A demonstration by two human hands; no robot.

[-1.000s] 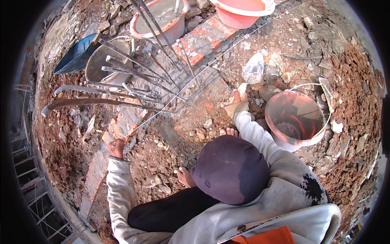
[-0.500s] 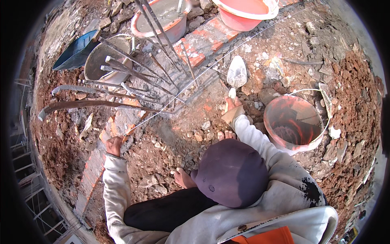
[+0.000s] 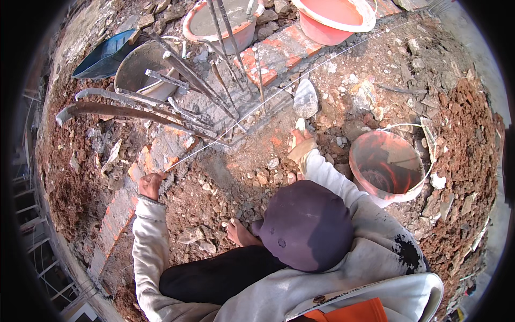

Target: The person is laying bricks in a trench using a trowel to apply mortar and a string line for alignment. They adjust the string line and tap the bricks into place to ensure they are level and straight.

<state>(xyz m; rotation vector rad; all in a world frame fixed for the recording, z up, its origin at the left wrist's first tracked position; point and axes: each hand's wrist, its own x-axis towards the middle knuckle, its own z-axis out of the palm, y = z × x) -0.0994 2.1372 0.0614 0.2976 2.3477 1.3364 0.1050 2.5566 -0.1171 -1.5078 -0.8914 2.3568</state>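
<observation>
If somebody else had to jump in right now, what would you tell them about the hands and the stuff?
Left hand: rests on the brick row beside the string; grip unclear.
Right hand: holds a trowel, blade out over the rubble.
Orange bucket sits to the right; steel rods stand ahead.
Done: bricks lie along the string.
Left: the stretch near the rods looks unfinished.

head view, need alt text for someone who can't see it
A person in a dark cap crouches on rubble, right hand holding a trowel over a low brick course, left hand on the bricks. Bent rebar rises ahead; an orange bucket sits right.
</observation>
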